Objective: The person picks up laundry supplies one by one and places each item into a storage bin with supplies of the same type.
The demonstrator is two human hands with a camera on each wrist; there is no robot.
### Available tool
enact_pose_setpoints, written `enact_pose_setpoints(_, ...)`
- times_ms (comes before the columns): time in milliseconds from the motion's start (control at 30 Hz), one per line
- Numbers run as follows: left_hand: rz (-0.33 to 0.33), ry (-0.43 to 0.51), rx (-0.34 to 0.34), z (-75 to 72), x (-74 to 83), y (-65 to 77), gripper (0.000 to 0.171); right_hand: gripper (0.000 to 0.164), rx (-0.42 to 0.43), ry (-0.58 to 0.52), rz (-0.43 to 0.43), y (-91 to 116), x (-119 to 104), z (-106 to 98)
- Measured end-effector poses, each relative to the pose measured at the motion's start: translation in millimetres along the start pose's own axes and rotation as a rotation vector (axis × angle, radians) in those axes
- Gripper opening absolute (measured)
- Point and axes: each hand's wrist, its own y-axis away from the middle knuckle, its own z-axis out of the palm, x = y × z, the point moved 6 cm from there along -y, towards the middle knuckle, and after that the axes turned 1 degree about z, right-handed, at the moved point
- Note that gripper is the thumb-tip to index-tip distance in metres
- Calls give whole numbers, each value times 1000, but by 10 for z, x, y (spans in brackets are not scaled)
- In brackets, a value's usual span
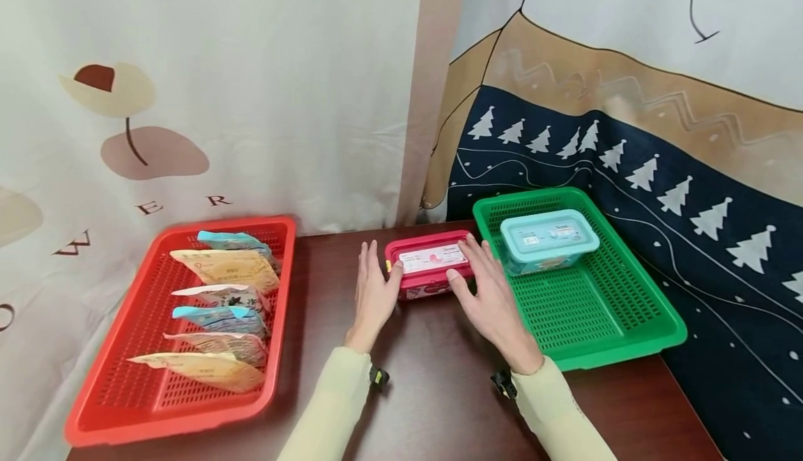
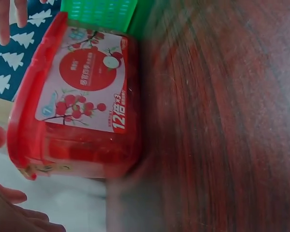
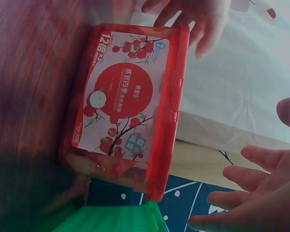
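A red plastic box (image 1: 433, 260) with a pink-red lid and a white label stands on the table between my two hands. Its front label, in the left wrist view (image 2: 84, 82) and the right wrist view (image 3: 123, 96), carries red berries and a round red patch. My left hand (image 1: 376, 295) is at the box's left end, fingers extended; whether it touches the lid, I cannot tell. On the other side, my right hand (image 1: 492, 300) has its fingers spread. A gap shows between this hand (image 3: 268, 181) and the lid in the right wrist view.
To the right, a green basket (image 1: 627, 349) has a light blue lidded box (image 1: 548, 238) at its back. A red basket (image 1: 276, 321) on the left contains several upright packets (image 1: 222, 269). Printed curtains (image 1: 314, 98) hang behind the dark wooden table (image 1: 433, 377).
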Motion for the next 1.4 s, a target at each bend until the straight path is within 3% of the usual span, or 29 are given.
enact_pose_setpoints(167,18,-33,3,16,-44,-52,75,63,12,-18,4,5,-4,15)
enact_pose_setpoints(433,96,-43,-29,-12,15,-54,73,63,-8,-31,27,6,-12,45)
enact_pose_setpoints(1000,120,-42,3,-297,-118,0,63,63,-15,-130,68,-41,-31,106)
enact_pose_setpoints(1267,-17,162,-6,-208,-189,29,60,63,4,-190,152,-157,115,271)
enact_pose_setpoints(1400,-61,182,9,-226,-234,62,64,66,18,-247,205,-176,198,362)
